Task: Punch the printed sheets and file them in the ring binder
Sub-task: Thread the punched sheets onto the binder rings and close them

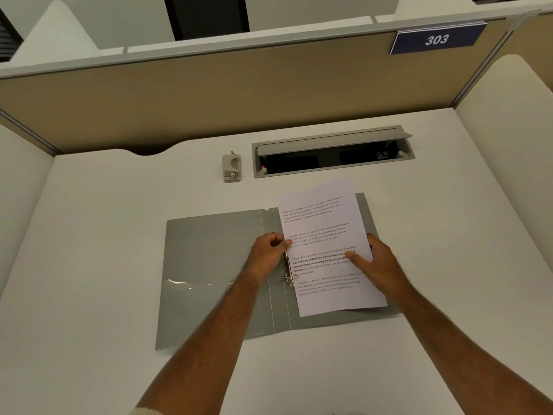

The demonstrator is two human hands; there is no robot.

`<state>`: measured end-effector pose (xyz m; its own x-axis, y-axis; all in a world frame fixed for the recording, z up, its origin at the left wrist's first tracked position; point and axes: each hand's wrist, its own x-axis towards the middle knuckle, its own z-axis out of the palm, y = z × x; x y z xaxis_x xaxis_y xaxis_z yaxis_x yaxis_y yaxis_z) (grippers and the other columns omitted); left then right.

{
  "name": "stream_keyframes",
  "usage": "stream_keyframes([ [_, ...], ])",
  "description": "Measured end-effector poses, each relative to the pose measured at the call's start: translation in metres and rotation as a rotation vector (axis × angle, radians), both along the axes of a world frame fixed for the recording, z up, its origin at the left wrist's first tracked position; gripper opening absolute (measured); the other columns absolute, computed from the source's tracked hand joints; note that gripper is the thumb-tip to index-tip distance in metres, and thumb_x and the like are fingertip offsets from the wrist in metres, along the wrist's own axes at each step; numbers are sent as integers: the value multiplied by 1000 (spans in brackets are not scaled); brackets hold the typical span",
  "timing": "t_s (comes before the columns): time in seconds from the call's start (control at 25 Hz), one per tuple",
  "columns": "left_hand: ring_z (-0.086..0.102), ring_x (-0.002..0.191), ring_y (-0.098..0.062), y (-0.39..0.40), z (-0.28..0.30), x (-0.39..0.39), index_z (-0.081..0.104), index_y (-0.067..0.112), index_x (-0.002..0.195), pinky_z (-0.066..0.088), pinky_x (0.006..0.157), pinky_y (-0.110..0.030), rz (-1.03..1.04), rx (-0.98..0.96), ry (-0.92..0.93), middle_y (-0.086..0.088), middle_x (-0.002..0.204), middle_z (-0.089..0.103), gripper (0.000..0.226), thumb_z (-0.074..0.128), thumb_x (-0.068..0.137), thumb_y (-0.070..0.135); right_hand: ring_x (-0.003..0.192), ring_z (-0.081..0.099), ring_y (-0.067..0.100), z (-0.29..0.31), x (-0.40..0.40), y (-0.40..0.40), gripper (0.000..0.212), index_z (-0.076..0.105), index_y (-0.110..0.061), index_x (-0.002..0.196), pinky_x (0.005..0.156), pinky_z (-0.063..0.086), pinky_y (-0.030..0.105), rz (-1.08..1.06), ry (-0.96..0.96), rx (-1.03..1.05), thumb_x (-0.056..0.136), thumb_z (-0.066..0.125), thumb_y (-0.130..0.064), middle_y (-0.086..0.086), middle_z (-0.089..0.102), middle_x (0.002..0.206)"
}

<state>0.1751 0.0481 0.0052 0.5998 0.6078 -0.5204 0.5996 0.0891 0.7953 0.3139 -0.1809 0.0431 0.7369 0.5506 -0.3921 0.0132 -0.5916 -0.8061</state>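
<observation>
A grey ring binder [215,265] lies open and flat on the white desk. Its metal ring mechanism [288,269] runs along the spine. The printed sheets [324,235] rest on the binder's right half, tilted slightly, their left edge at the rings. My left hand [269,253] pinches that left edge beside the rings. My right hand [377,262] grips the right edge, thumb on top of the text. A grey hole punch [232,168] stands apart on the desk behind the binder.
An open cable tray [332,154] with a raised grey lid is set into the desk behind the sheets. Beige partition walls [209,94] enclose the desk at the back and sides. A blue sign reading 303 [437,39] hangs at upper right.
</observation>
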Motion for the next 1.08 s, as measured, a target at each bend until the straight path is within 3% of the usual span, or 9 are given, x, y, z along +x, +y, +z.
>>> stream_keyframes([
  [0.12,70,94,-9,1,-1,0,75,16,97,51,79,-21,19,-20,-39,6,97,77,9,73,93,24,88,67,11,-5,2,-1,38,50,-29,122,65,53,21,-6,11,-6,90,69,-38,-5,63,115],
  [0.36,73,102,-16,7,-4,0,76,11,99,55,94,-30,1,-69,-60,2,101,79,12,76,91,20,88,66,14,-10,5,-1,38,50,-28,122,66,52,21,9,9,-25,91,68,-37,-5,63,115],
  [0.56,71,106,-19,11,-1,2,76,8,106,51,83,-19,-22,-78,-19,-2,106,78,18,72,94,21,86,64,2,-10,4,-3,31,53,-27,118,63,47,14,-13,21,9,92,69,-31,-7,65,108],
  [0.92,66,94,-7,11,3,9,75,8,104,44,73,-16,-68,-60,66,3,102,75,18,67,98,22,86,65,8,-15,5,-5,35,53,-25,123,63,49,17,-10,11,-22,92,68,-34,-4,65,111],
  [1.08,68,101,-14,10,0,11,75,7,104,49,85,-24,-57,-40,69,-1,107,76,18,66,98,21,85,64,10,-17,5,-5,37,53,-22,125,63,49,16,-8,5,-34,93,68,-33,-4,63,112],
])
